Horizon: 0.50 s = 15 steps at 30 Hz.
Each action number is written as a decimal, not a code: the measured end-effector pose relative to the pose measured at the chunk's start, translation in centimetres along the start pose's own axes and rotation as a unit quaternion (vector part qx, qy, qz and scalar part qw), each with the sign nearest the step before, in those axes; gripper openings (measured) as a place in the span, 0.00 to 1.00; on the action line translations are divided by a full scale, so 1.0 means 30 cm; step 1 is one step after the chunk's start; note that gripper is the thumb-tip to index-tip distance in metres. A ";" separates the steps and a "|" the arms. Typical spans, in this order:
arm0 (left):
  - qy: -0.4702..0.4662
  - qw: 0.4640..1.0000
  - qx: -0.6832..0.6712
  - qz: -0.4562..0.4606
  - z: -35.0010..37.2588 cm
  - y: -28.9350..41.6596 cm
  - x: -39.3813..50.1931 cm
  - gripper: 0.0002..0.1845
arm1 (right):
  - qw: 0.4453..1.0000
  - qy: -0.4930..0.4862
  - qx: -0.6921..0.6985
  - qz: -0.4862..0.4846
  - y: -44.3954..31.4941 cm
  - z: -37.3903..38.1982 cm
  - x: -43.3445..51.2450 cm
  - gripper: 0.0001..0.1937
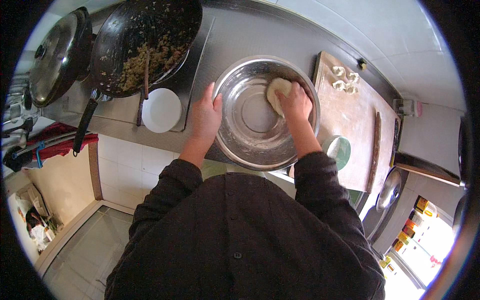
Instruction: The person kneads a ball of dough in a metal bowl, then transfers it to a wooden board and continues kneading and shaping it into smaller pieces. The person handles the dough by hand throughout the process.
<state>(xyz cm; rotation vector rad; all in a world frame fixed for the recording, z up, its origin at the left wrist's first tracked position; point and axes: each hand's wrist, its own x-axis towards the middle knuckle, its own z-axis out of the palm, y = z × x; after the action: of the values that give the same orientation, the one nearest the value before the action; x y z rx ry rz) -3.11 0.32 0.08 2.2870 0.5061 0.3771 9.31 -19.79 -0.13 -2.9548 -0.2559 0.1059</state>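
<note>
A wide stainless steel bowl (pixel 249 138) stands on the counter before me, its inner wall streaked with white residue. My left hand (pixel 205 114) holds it at the left rim, fingers towards the outside. Inside the bowl, against the right wall, lies a lump of pale dough (pixel 276 90). My right hand (pixel 296 103) reaches over the near right rim and grips this dough, thumb on its upper face. The fingers on the far side of the dough are partly hidden.
Right of the bowl, a floured wooden board (pixel 348 116) bears several small dough pieces (pixel 345 80), a rolling pin (pixel 374 150) and a green container of white powder (pixel 342 152). At left are a wok (pixel 108 60) with chopped filling, a white bowl (pixel 162 110) and a lid (pixel 56 56).
</note>
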 end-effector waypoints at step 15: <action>0.010 1.000 -0.003 -0.006 0.017 0.005 0.020 0.21 | 0.831 -0.343 0.145 -0.413 -0.062 0.089 -0.191 0.23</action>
<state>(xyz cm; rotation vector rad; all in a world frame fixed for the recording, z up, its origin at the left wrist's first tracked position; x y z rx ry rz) -2.33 0.19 -0.09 2.2754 0.5288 0.3943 3.14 -18.56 -2.09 -2.1343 -1.4141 0.9690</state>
